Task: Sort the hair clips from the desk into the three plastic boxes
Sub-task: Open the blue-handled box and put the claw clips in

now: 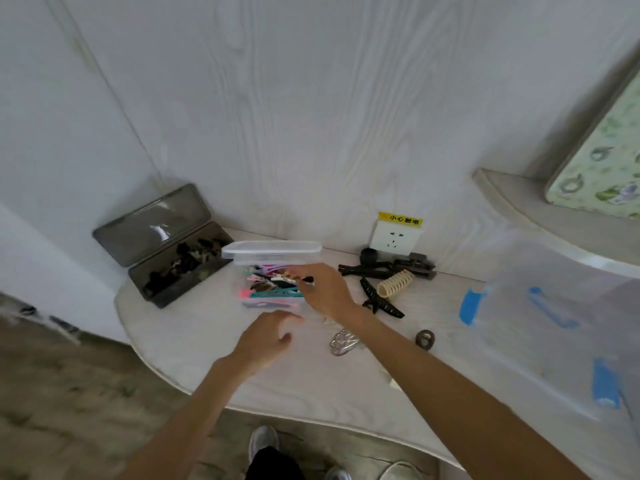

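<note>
A clear plastic box [273,252] with its lid up holds several coloured clips. My right hand [325,289] hovers over its right side and pinches a small dark clip [307,280]. My left hand [266,337] floats just in front of the box, fingers relaxed and holding nothing. To the left, a dark grey box [162,289] lies open with several dark clips inside. Loose on the desk: a clear claw clip [343,342], a black banana clip [381,299], a cream clip [394,283], a brown ring clip [425,339] and long black clips [388,268].
A large clear plastic box [554,323] with blue tape marks stands at the right. A wall socket [394,237] with a yellow label sits behind the black clips. The desk's curved front edge [242,410] runs close to my feet. A patterned board [602,161] leans at the right.
</note>
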### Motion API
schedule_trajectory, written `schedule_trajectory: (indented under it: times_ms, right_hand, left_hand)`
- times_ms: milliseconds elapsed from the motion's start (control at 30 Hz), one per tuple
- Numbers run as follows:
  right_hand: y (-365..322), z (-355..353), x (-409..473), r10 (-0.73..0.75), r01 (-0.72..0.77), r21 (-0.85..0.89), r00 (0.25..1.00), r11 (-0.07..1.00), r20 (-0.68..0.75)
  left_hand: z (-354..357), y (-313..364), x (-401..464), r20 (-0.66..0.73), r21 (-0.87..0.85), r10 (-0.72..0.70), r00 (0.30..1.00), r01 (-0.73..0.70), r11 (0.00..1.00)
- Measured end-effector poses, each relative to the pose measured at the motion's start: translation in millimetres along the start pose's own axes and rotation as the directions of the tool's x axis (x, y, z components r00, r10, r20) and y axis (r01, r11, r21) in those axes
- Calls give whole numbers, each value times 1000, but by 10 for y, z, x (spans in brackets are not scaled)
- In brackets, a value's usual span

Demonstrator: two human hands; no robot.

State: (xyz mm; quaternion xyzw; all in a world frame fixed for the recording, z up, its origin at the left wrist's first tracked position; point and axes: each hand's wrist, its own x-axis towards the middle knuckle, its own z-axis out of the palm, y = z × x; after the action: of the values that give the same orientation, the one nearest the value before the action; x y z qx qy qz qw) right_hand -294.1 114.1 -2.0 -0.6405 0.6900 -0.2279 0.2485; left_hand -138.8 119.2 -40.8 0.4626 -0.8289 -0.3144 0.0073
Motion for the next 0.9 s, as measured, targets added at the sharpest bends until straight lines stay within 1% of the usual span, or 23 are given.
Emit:
schedule_trajectory:
  times_ms: [133,200,267,333,400,500,567,700,767,800,900]
  right_hand:
    - [216,-276,-242,28,-28,55,1000,998,7]
    - [429,-491,-434,77,-77,58,997,995,0]
    - [669,-687,-658,148,-148,42,989,988,6]
    - [890,-814,-921,247,-246,-19,968,969,49]
    - [1056,-850,-1165,310,-302,-96,948,948,77]
    - [1185,-790,-1494,325,-311,-148,942,939,82]
    - [1203,-698,-1634,339,-321,-191,938,928,70]
    - [1226,-551,-1705,420,-418,-265,906,869,-55]
    - [1261,-539,-1704,446,-450,-286,891,846,-81]
    - [1285,-549,-1717,453,-455,-298,888,839,-82]
    - [1345,-573,-1748,473,-455,-346,880,821,-37]
  left_hand:
    - [41,32,57,4,13,0,1000,0,1000]
    - [124,176,125,4,10,61,998,-61,998]
    - [210,384,203,16,28,159,987,-159,987]
    - [307,588,279,54,61,242,969,-245,968]
    - [396,727,336,63,109,271,961,-276,955]
    - [491,879,375,16,130,259,966,-259,957]
    - [534,948,389,5,153,286,958,-283,947]
    - [558,946,360,-26,177,332,943,-323,930]
    - [555,908,331,-64,152,337,939,-325,934]
    - [551,899,313,-95,129,328,940,-315,940]
    - [482,860,262,-162,19,217,963,-217,976]
